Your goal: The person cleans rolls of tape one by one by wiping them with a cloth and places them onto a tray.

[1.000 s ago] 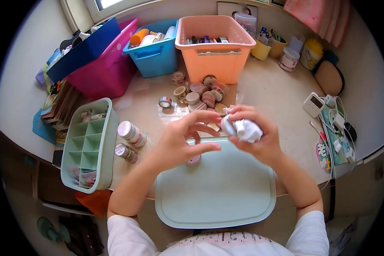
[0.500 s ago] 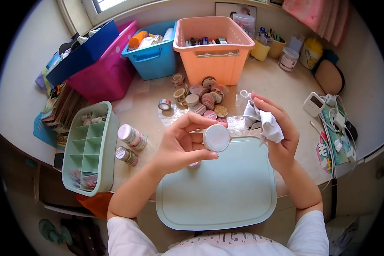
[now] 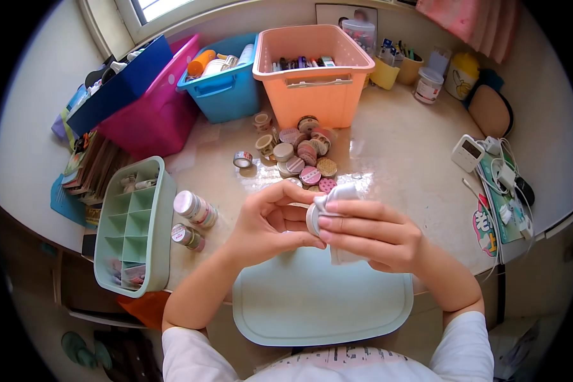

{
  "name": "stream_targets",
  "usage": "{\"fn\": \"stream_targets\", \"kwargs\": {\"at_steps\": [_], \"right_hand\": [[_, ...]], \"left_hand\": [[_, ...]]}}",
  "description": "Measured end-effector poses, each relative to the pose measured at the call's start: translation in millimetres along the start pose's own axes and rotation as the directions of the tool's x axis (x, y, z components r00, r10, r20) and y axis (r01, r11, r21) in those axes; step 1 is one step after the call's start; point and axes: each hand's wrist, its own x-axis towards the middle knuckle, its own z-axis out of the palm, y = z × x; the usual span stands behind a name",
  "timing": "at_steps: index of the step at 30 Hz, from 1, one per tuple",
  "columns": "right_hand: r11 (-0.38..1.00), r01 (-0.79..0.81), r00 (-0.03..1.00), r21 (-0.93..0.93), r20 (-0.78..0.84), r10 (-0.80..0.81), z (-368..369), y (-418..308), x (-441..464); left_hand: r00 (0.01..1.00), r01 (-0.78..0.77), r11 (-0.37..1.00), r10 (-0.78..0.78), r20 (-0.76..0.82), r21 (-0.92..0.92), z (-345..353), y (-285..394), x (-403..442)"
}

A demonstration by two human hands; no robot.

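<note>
Between the thumb and fingers of my left hand is a small round white-faced disc, held upright on its edge; whether it is a tape roll or a tin I cannot tell. My right hand is closed on a crumpled white cloth and presses it against the disc's face. The fingers and cloth hide most of that face. Beneath both hands lies a pale green lid. Just beyond them is a pile of round patterned tape rolls.
A pale green divided box and two stacks of tape rolls stand at left. Along the back are magenta, blue and orange bins. A white timer and cables lie at right.
My right hand has moved left and brought the cloth onto the disc. My left hand has turned the disc's face toward the right.
</note>
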Motion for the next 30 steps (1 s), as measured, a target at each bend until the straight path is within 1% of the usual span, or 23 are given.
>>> {"fn": "stream_targets", "kwargs": {"at_steps": [1,2,3,5,6,7,9,11,12,13,15,16,17,19,20,21,23,24,25,27,28,29,30], "right_hand": [[0.998,0.053,0.998,0.025,0.024,-0.054,-1.4,1.4,-1.4],[0.996,0.004,1.000,0.094,0.022,-0.006,-4.4,4.4,-0.5],[0.996,0.007,1.000,0.092,0.020,-0.008,-2.6,5.0,-0.7],[0.995,-0.023,0.999,0.099,-0.043,0.027,4.4,3.5,-2.6],[0.974,-0.034,0.998,0.224,-0.039,0.044,4.9,-5.0,0.9],[0.947,-0.026,1.000,0.321,0.015,0.022,4.5,-7.9,1.7],[0.924,-0.117,0.988,0.364,0.133,0.072,-0.8,-1.9,0.9],[0.917,-0.212,0.977,0.337,0.087,0.194,1.4,9.5,-5.1],[0.936,-0.218,0.975,0.278,0.016,0.223,4.5,12.1,-5.9],[0.936,-0.219,0.975,0.275,0.016,0.224,5.8,10.7,-4.4],[0.941,-0.140,0.990,0.309,0.048,0.132,7.5,6.4,-1.4],[0.912,-0.153,0.988,0.380,0.074,0.134,6.1,5.5,-0.6],[0.913,-0.152,0.988,0.379,0.075,0.134,1.9,10.9,-3.7],[0.875,-0.263,0.965,0.406,0.118,0.235,-9.8,26.2,-7.5],[0.878,-0.335,0.939,0.342,0.037,0.343,-12.8,26.9,-7.8],[0.767,-0.479,0.858,0.426,0.043,0.512,-14.3,28.1,-12.2],[0.427,-0.517,0.688,0.742,0.062,0.723,-6.4,28.4,-13.5],[0.308,-0.552,0.663,0.775,0.184,0.725,-8.3,25.0,-10.1],[0.295,-0.556,0.658,0.777,0.195,0.727,0.1,21.7,-13.4],[0.172,-0.626,0.570,0.760,0.296,0.766,8.4,11.5,-13.0],[0.183,-0.617,0.577,0.766,0.282,0.767,12.6,10.4,-13.2],[0.181,-0.617,0.577,0.766,0.284,0.766,13.3,9.7,-13.3],[0.224,-0.604,0.565,0.765,0.212,0.798,13.8,9.3,-13.3]], "left_hand": [[1.000,0.022,0.994,-0.021,-0.006,0.109,0.8,3.7,2.0],[0.999,0.044,0.975,-0.041,-0.016,0.217,1.0,6.2,3.3],[0.999,0.042,0.975,-0.040,-0.014,0.220,1.0,6.1,3.4],[0.969,0.243,0.968,-0.245,0.022,0.067,2.5,0.7,1.1],[0.989,0.135,0.968,-0.146,0.035,0.210,2.6,-5.7,0.2],[0.989,0.134,0.969,-0.143,0.031,0.208,1.4,-9.1,0.6],[0.992,0.114,0.989,-0.109,-0.058,0.091,-2.0,-11.6,4.2],[0.988,0.138,0.982,-0.127,-0.090,0.131,-7.8,-7.3,7.2],[0.988,0.146,0.973,-0.135,-0.072,0.177,-9.3,-4.9,7.7],[0.988,0.151,0.964,-0.142,-0.054,0.221,-9.8,-3.5,8.2],[0.982,0.186,0.959,-0.176,-0.064,0.215,-5.8,-1.6,6.3],[0.975,0.222,0.952,-0.210,-0.078,0.213,-4.4,-1.4,6.0],[0.975,0.221,0.952,-0.209,-0.077,0.213,-4.3,-2.2,6.5],[0.981,0.185,0.968,-0.172,-0.092,0.171,-5.7,-4.3,7.7],[0.991,0.122,0.980,-0.112,-0.073,0.154,-8.8,-4.5,6.9],[0.991,0.120,0.981,-0.110,-0.072,0.155,-8.0,-3.1,7.1],[0.995,0.071,0.969,-0.053,-0.081,0.236,-2.3,3.0,6.9],[0.993,0.102,0.978,-0.088,-0.084,0.180,4.1,8.7,6.9],[0.993,0.101,0.979,-0.088,-0.082,0.178,3.2,5.3,7.3],[0.990,-0.135,0.875,0.105,0.090,0.465,-0.3,-3.0,8.0],[0.987,-0.162,0.828,0.140,0.083,0.536,0.8,-3.3,9.6],[0.987,-0.161,0.828,0.139,0.081,0.536,1.9,-4.5,9.1],[0.980,-0.169,0.761,0.195,0.027,0.626,2.7,-5.6,8.2]]}}
